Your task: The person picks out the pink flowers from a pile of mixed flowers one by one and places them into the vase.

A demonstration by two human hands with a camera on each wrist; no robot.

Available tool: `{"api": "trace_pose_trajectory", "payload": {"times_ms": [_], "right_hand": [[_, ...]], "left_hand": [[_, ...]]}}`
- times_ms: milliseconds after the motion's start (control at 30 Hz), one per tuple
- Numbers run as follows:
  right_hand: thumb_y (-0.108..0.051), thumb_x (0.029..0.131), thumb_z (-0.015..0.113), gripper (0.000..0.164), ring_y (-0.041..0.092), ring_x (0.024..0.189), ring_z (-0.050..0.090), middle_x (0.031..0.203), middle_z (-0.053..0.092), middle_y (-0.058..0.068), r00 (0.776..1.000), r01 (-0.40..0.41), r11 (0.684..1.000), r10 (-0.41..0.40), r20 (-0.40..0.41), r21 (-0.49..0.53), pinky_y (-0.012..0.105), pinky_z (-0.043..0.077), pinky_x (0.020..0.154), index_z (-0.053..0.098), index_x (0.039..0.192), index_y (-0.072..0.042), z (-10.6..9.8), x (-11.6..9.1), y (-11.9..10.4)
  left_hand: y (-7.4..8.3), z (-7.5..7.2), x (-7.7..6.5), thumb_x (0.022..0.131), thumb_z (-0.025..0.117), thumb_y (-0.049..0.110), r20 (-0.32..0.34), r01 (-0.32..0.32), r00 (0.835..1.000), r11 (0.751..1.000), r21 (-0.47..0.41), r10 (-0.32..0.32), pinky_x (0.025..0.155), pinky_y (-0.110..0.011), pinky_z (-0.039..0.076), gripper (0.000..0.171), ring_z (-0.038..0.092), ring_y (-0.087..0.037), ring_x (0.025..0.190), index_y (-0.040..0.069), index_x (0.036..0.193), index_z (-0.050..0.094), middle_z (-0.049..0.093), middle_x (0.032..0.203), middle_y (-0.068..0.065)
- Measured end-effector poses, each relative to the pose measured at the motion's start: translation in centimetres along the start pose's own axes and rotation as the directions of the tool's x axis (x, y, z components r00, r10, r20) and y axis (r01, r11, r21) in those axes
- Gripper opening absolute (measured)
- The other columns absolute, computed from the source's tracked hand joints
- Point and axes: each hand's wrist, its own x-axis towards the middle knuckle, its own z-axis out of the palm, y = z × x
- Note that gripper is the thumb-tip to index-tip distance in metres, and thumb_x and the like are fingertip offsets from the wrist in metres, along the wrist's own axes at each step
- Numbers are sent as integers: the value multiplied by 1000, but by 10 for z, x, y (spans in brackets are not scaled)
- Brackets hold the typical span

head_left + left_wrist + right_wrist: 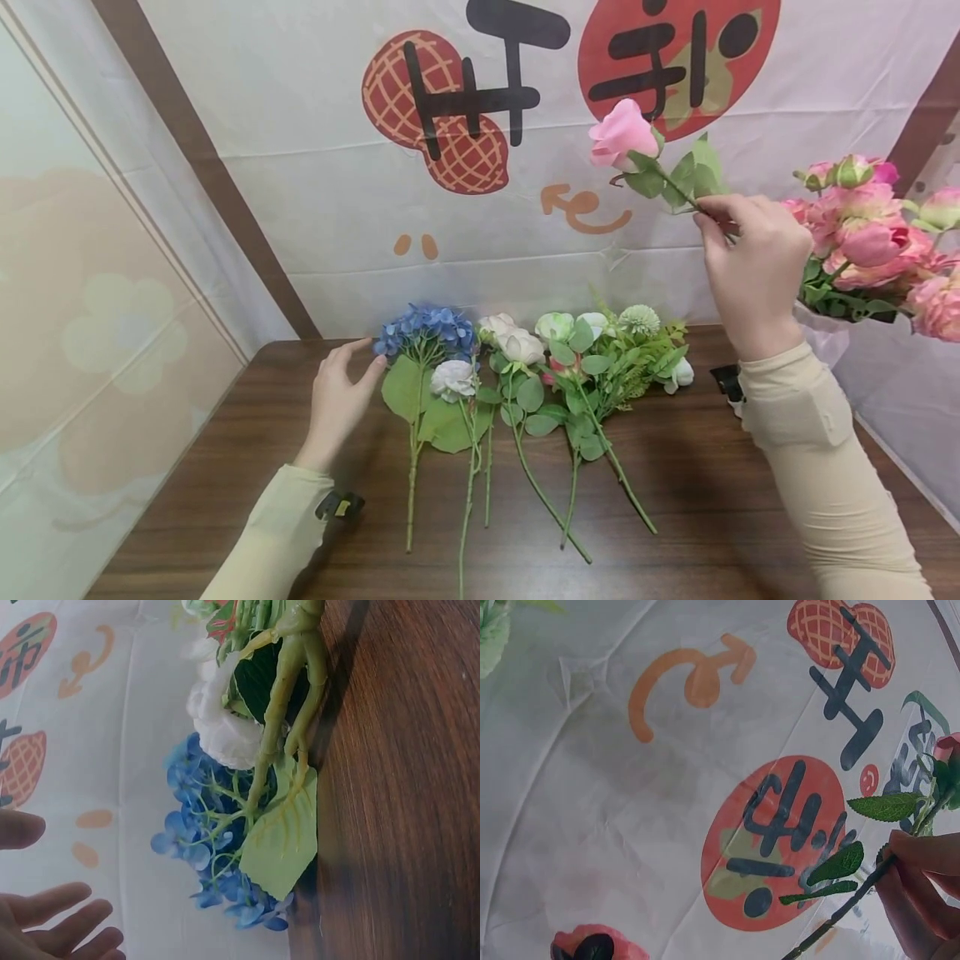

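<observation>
My right hand [753, 258] pinches the stem of a pink rose [624, 135] and holds it up in front of the printed cloth. In the right wrist view, thumb and fingers close on the stem [855, 895] just below its green leaves. My left hand [347, 400] is beside a blue hydrangea [426, 330], fingers loosely spread and fingertips right at its petals in the head view. The left wrist view shows the hand [56, 922] holding nothing. The hydrangea lies on the table, its stem toward me and a broad green leaf [405, 390] below the bloom.
Right of the hydrangea lie a small white flower [453, 380], cream roses [521, 345] and white-and-green stems with a pompom bloom [640, 320]. A wrapped bouquet of pink flowers [870, 242] stands at the right. The printed cloth [330, 208] hangs behind the wooden table [300, 575].
</observation>
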Motion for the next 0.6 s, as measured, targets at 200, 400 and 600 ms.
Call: {"api": "trace_pose_trajectory", "payload": {"times_ms": [200,400,600], "right_hand": [[-17,88,67,15,34,81,64,90,72,16,999,-8,1000,9,-31,6,43,40,68,76,97,-9,-3,1,4],[-18,89,67,16,35,83,66,91,73,16,999,8,1000,-8,-48,-6,31,38,67,76,98,-8,-7,0,11],[-20,88,66,16,33,82,68,92,74,12,993,-60,998,60,-99,-4,7,27,70,76,97,-11,-12,2,20]], "left_hand": [[-2,1,-1,93,58,36,-49,-12,999,1000,-26,11,105,-53,32,46,44,-36,126,7,128,57,54,132,-16],[-5,2,-1,92,60,32,-78,-16,997,999,-43,13,104,-52,33,42,45,-34,126,7,126,59,57,129,-14],[-4,3,1,92,60,32,-75,-13,997,999,-45,10,104,-52,33,42,45,-34,126,7,126,59,56,129,-14]]}}
